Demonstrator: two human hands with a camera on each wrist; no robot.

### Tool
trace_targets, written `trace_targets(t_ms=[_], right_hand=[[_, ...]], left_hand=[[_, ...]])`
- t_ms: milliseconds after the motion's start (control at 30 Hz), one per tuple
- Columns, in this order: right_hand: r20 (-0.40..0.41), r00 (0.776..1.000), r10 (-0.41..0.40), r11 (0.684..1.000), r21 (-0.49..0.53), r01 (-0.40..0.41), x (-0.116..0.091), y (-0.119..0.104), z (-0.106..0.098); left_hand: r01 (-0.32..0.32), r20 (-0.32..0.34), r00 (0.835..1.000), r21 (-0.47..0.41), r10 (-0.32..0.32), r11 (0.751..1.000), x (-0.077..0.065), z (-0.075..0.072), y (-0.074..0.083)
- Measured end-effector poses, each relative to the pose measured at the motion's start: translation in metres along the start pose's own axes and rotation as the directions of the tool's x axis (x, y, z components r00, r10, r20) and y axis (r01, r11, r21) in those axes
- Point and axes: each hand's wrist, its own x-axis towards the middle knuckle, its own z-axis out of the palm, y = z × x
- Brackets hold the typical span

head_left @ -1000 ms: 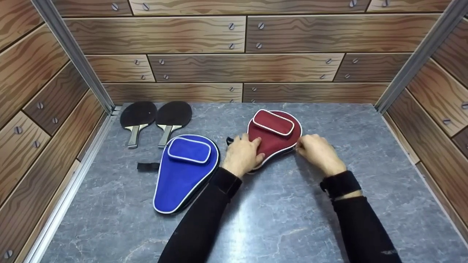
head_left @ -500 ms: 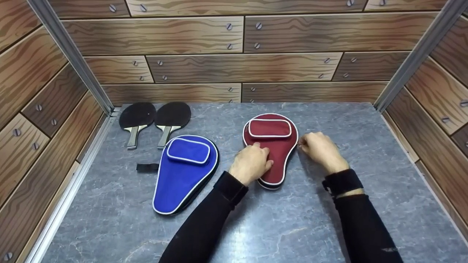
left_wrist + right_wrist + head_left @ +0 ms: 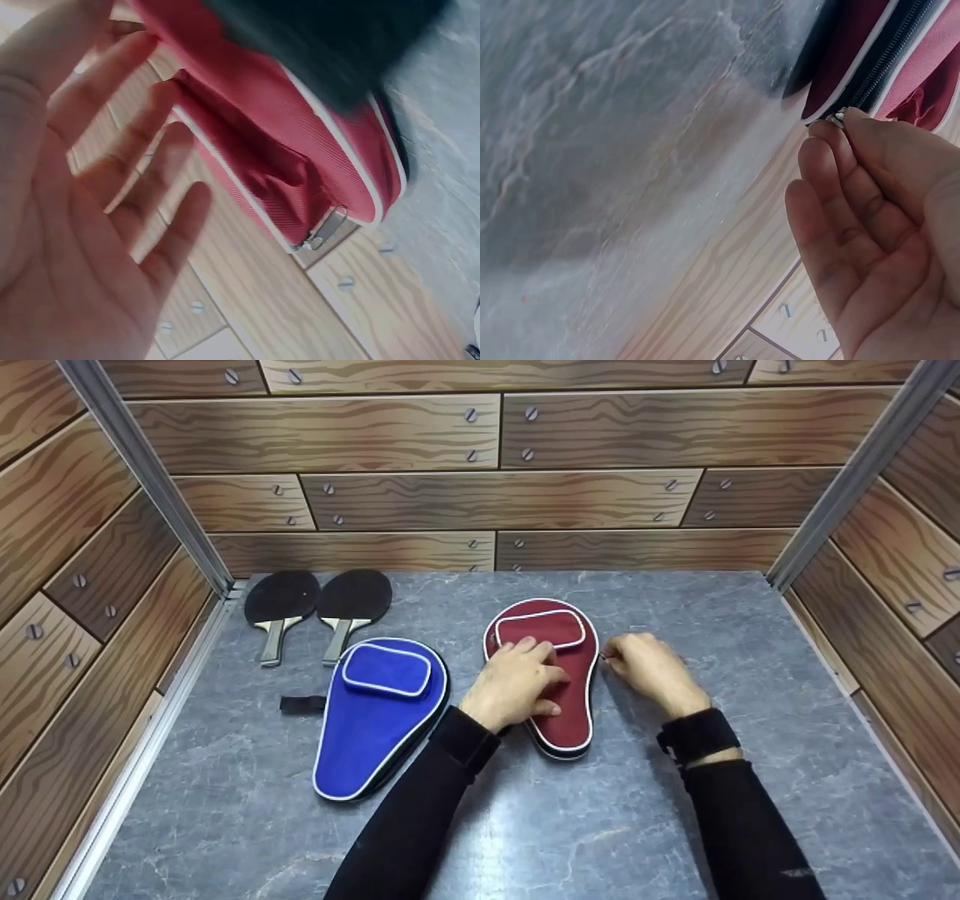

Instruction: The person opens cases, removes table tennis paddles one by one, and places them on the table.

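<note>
A red table tennis bat case [image 3: 566,716] with white piping lies on the table, its narrow end toward me. My left hand [image 3: 517,679] is over its front, with loosely bent fingers touching the cloth by the small pocket [image 3: 559,628]. In the left wrist view the pocket's zip pull [image 3: 328,226] dangles at one end. At the case's right edge my right hand [image 3: 651,669] pinches the main zipper's pull [image 3: 839,117] between thumb and forefinger. The zipper teeth [image 3: 889,64] run closed beyond it in the right wrist view.
Left of the red case lies a blue bat case [image 3: 367,735] with a black strap [image 3: 302,704]. Two black table tennis bats [image 3: 282,596] lie side by side at the back left. Wood-patterned walls [image 3: 375,431] enclose the table at the back and sides.
The red case has swung from slanting to nearly straight toward me, then shifted slightly left. My left hand has moved with it. The right hand stays at its right edge.
</note>
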Motion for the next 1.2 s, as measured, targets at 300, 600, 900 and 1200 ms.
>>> trace_targets(t_ms=[300, 600, 900, 1200], right_hand=[[-0.022, 0.998, -0.066, 0.998, 0.006, 0.066, 0.002, -0.004, 0.004], [-0.009, 0.997, -0.083, 0.997, 0.01, 0.083, 0.0, -0.006, 0.002], [0.003, 0.996, -0.091, 0.996, 0.016, 0.091, 0.0, -0.008, 0.001], [0.031, 0.996, -0.086, 0.995, 0.057, 0.084, 0.0, -0.013, 0.003]], left_hand=[[-0.008, 0.055, 0.998, -0.06, 0.012, 0.998, -0.002, 0.007, -0.01], [0.064, 0.131, 0.99, -0.088, -0.053, 0.994, -0.002, 0.008, -0.013], [0.103, 0.141, 0.986, -0.135, -0.083, 0.986, 0.0, 0.012, -0.017], [0.153, 0.153, 0.979, -0.121, -0.134, 0.981, 0.011, 0.011, -0.02]])
